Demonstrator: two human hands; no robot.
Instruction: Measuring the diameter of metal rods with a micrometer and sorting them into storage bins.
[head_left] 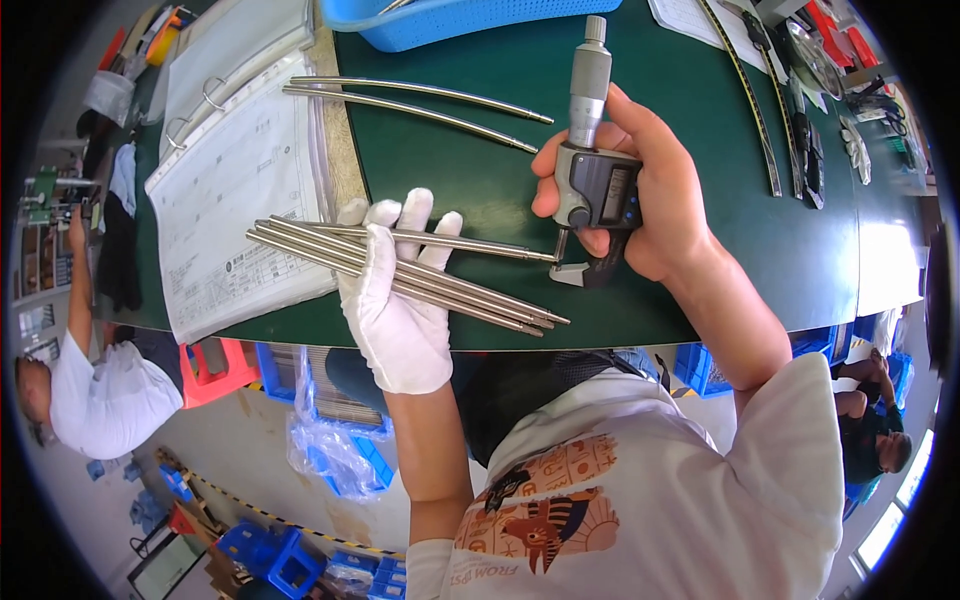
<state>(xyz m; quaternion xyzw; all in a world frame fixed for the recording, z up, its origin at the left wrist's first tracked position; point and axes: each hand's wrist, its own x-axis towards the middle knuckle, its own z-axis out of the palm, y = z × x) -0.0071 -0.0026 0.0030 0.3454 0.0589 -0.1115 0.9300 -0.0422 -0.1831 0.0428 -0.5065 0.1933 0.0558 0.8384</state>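
Observation:
My left hand [402, 325], in a white glove, is closed round a bundle of several slim metal rods [487, 298] above the near edge of the table. One rod [478, 245] lies apart from the bundle across the gloved fingers. Its right end is at the jaws of a digital micrometer [592, 190]; whether both jaw faces touch it I cannot tell. My bare right hand [655, 185] grips the micrometer by its frame, with the thimble upward and the display facing me. Two more metal rods [430, 108] lie on the table beyond my left hand.
An open ring binder of drawings [240, 200] lies at the left on the green table [730, 260]. A blue basket [460, 25] stands at the far side. Tape measure strips [748, 90] and a caliper [808, 155] lie at right. Another person [110, 385] sits at left.

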